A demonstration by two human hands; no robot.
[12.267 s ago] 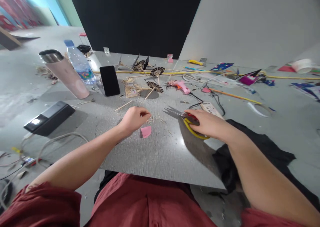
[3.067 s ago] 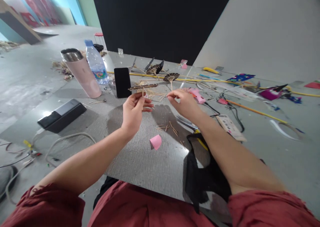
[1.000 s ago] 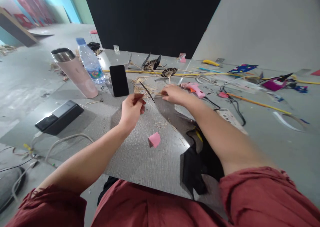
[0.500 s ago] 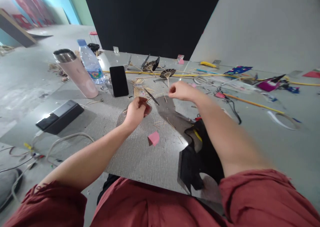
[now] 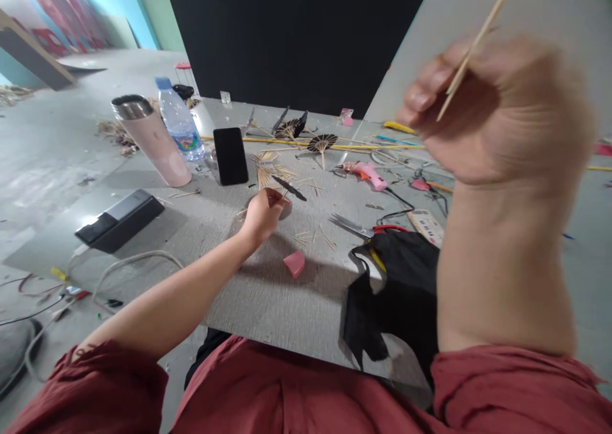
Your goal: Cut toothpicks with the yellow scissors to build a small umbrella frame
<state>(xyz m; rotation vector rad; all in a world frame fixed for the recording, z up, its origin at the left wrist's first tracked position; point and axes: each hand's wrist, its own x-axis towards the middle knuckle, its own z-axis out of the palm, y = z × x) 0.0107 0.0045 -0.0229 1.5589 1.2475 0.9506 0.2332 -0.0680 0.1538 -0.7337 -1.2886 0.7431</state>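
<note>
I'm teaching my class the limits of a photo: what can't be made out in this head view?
Right hand: details blurred in the head view.
Wooden stick: its upper end, cut off by the head view's top edge.
Scissors: part of the handles, hidden in the head view by the black cloth.
Dark piece: head view, exact grip hidden by the left hand.
Bottle label: lettering too small to read, head view.

No legible text; bottle label (image 5: 189, 143) too small.

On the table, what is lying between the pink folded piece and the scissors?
In the head view, a few thin sticks lie between the pink piece and the scissors.
</note>
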